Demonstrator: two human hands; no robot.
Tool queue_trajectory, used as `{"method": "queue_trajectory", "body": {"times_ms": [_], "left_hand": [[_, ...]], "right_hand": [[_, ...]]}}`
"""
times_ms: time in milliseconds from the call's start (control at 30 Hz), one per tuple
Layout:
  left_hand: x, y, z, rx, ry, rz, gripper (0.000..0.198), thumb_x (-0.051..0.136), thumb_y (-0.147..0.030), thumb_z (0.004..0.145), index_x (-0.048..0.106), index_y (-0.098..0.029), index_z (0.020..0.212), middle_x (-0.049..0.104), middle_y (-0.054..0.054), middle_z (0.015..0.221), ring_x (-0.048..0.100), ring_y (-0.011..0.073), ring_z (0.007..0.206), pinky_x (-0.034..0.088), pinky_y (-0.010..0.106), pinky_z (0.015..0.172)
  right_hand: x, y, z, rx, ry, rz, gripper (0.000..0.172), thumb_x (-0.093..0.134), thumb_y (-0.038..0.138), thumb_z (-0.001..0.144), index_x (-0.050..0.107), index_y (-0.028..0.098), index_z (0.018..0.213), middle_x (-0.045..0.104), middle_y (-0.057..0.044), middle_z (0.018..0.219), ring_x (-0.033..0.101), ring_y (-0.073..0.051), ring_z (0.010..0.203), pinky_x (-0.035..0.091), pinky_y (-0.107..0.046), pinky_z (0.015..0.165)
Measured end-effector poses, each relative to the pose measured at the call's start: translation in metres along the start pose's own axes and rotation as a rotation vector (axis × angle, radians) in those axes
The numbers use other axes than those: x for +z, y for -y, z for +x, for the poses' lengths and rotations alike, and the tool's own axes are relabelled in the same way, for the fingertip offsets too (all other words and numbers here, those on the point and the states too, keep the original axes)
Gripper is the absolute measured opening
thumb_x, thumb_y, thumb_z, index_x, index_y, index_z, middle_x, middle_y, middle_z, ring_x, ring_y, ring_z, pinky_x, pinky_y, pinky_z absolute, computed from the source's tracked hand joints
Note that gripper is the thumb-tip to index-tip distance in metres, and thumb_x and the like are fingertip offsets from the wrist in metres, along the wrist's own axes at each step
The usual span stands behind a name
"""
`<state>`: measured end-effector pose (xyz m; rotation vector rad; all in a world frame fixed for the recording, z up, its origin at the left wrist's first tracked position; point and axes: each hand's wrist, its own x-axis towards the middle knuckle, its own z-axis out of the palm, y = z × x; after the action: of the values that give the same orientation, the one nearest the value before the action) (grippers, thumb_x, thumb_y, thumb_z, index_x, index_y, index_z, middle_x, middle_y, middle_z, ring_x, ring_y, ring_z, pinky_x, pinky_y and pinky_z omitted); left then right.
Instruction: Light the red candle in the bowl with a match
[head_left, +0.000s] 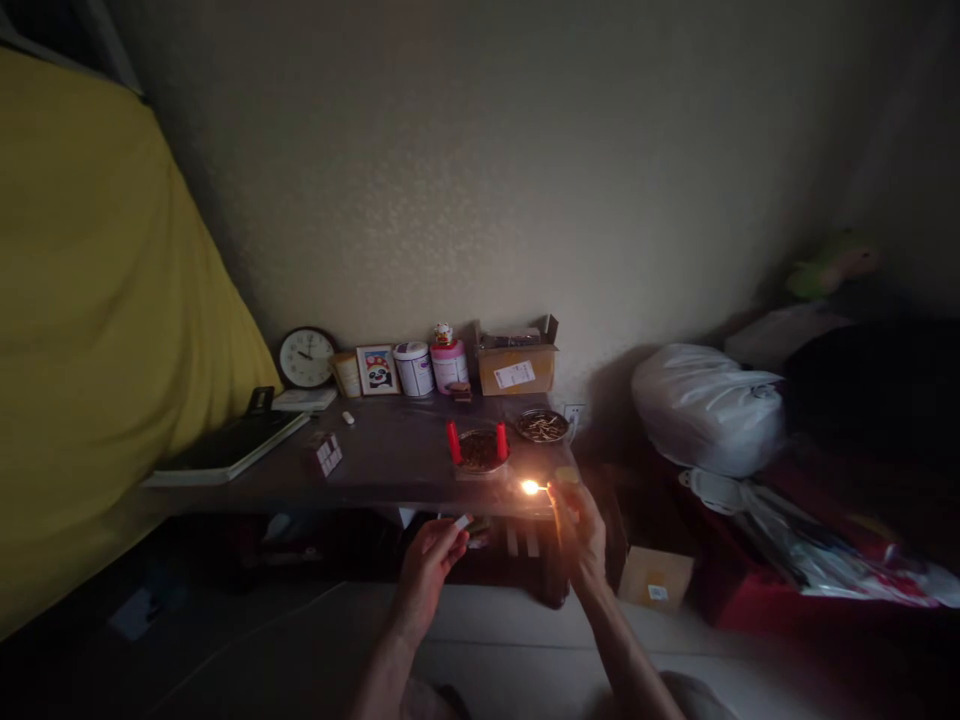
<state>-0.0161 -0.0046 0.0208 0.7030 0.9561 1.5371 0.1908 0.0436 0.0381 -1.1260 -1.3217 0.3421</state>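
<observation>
A lit match burns at the front right of the table, pinched between the fingers of my right hand. Its flame points left. Lower and to the left, my left hand is closed on a small matchbox, which is partly hidden by the fingers. Two red candles, a left one and a right one, stand upright at a round dish with dark contents. I see no flame on either candle. Behind my right hand lies another round dish full of matchsticks.
On the dark table are a patterned cube and a large book. A clock, a panda picture, tins and a cardboard box line the wall. A white bag stands right, a yellow cloth hangs left.
</observation>
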Motion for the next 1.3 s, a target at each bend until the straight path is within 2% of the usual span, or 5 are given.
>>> {"method": "queue_trajectory", "body": {"times_ms": [233,433,667,967,1300], "left_hand": [[-0.025,0.013,0.020,-0.031,-0.042,0.045,0.034,0.075,-0.036,0.063,0.060,-0.016,0.085,0.071,0.009,0.097,0.064,0.0147,0.079,0.048,0.026,0.071],[-0.038,0.028,0.022,-0.116,-0.070,0.021,0.036,0.078,-0.035,0.058,0.061,-0.018,0.085,0.071,0.006,0.090,0.065,0.0159,0.077,0.049,0.027,0.069],[-0.041,0.029,0.019,-0.128,-0.072,0.051,0.041,0.078,-0.037,0.057,0.061,-0.018,0.089,0.071,0.005,0.088,0.065,0.0157,0.076,0.049,0.026,0.067],[-0.046,0.041,0.024,-0.142,-0.060,0.053,0.038,0.077,-0.037,0.060,0.060,-0.019,0.089,0.071,0.005,0.091,0.065,0.0159,0.077,0.050,0.027,0.067],[-0.042,0.040,0.022,-0.141,-0.052,0.059,0.038,0.078,-0.039,0.056,0.062,-0.019,0.085,0.071,0.004,0.084,0.066,0.0163,0.074,0.049,0.026,0.066]], "right_hand": [[-0.005,0.005,0.003,0.063,-0.055,0.072,0.030,0.052,0.045,0.081,0.064,0.018,0.077,0.061,-0.003,0.079,0.055,-0.018,0.076,0.043,-0.028,0.066],[-0.005,0.003,0.003,0.054,-0.032,0.033,0.029,0.050,0.044,0.082,0.064,0.019,0.076,0.060,-0.002,0.077,0.055,-0.017,0.074,0.043,-0.028,0.067],[-0.001,-0.005,0.006,-0.020,-0.008,0.026,0.025,0.050,0.040,0.084,0.063,0.020,0.079,0.059,-0.002,0.078,0.054,-0.017,0.076,0.043,-0.029,0.070],[0.003,0.002,0.018,-0.078,-0.002,0.047,0.020,0.050,0.037,0.085,0.062,0.021,0.080,0.058,0.000,0.078,0.055,-0.015,0.074,0.043,-0.027,0.068],[0.013,0.007,0.037,-0.085,0.014,0.065,0.023,0.053,0.040,0.082,0.063,0.020,0.079,0.061,-0.001,0.079,0.055,-0.015,0.072,0.043,-0.026,0.067]]}}
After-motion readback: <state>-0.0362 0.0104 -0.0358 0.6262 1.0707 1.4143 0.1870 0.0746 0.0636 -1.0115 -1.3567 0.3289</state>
